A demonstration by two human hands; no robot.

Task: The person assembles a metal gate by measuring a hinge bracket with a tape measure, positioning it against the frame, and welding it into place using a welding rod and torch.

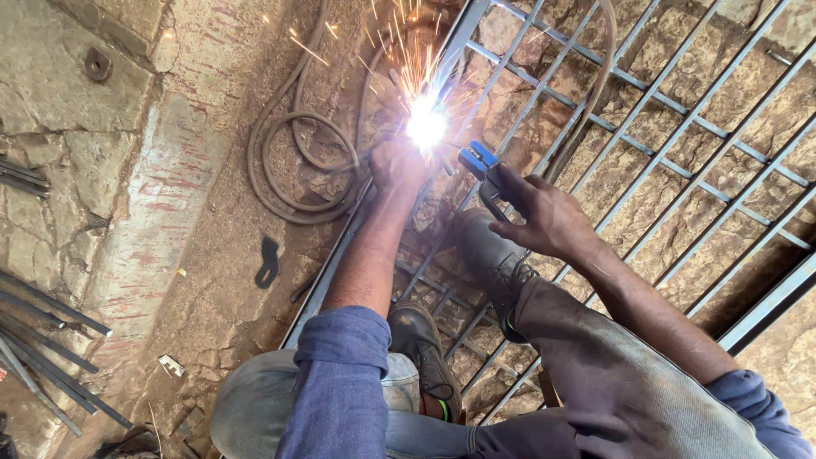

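Observation:
A steel grille (680, 119) of grey bars lies flat on the stone floor. My right hand (544, 217) grips a blue-tipped welding electrode holder (480, 161) aimed at a joint on the grille's edge bar. A bright white arc (427, 127) burns there and throws sparks upward. My left hand (395, 166) rests closed on the frame bar right beside the arc; what it grips is washed out by glare. My two worn shoes (484, 255) stand on the grille below the hands.
A coiled welding cable (297, 161) lies on the floor left of the grille. Loose steel rods (42, 340) are piled at the left edge. A dark metal clip (269, 259) and a small round metal piece (98, 64) sit on the stone.

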